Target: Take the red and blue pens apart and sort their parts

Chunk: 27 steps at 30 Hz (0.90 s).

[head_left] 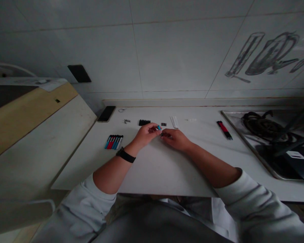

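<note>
My left hand (pixel 147 133) is closed on a small blue pen part (pixel 159 128), whose top shows above the fingertips. Against it, my right hand (pixel 175 138) has its fingers curled together at a small dark piece (pixel 162 134), too small to make out. Behind the hands lie a row of black caps (pixel 144 123), small dark pieces (pixel 163 124) and white sticks (pixel 174 122). Several blue, red and white pens (pixel 114 142) lie side by side to the left of my left hand. Small metallic pieces (pixel 126 121) are farther back.
A phone (pixel 106 114) lies at the back left, with a ring (pixel 121 110) beside it. Small clear pieces (pixel 191 120) are at the back. Red and black pens (pixel 224 130) lie on the right, near a metal-edged tray (pixel 248 150) holding dark cables.
</note>
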Motion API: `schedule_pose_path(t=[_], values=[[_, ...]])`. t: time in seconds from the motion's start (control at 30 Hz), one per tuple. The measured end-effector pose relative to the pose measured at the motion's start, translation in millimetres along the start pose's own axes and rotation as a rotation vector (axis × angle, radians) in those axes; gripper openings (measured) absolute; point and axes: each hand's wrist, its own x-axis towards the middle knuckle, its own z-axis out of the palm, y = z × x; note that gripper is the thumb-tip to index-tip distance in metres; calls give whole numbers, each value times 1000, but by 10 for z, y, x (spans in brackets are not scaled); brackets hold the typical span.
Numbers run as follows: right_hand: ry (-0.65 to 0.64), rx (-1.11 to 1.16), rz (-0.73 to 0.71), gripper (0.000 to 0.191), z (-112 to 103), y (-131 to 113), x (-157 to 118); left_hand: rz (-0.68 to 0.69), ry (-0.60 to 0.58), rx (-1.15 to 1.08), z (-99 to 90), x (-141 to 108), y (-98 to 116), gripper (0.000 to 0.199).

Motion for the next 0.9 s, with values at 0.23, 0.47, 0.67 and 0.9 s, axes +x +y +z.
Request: schedule_pose_path(t=[0.23, 0.47, 0.67, 0.9], values=[[34, -82, 29, 16, -19, -2, 11, -111, 128, -162, 22, 27, -75, 39], [49, -127, 48, 18, -50, 8, 8, -254, 280, -455, -94, 40, -13, 45], [42, -270, 11, 19, -90, 39, 0, -348, 135, -288, -65, 20, -35, 47], [257, -387, 162, 19, -399, 238, 10, -435, 54, -160, -57, -19, 30, 43]])
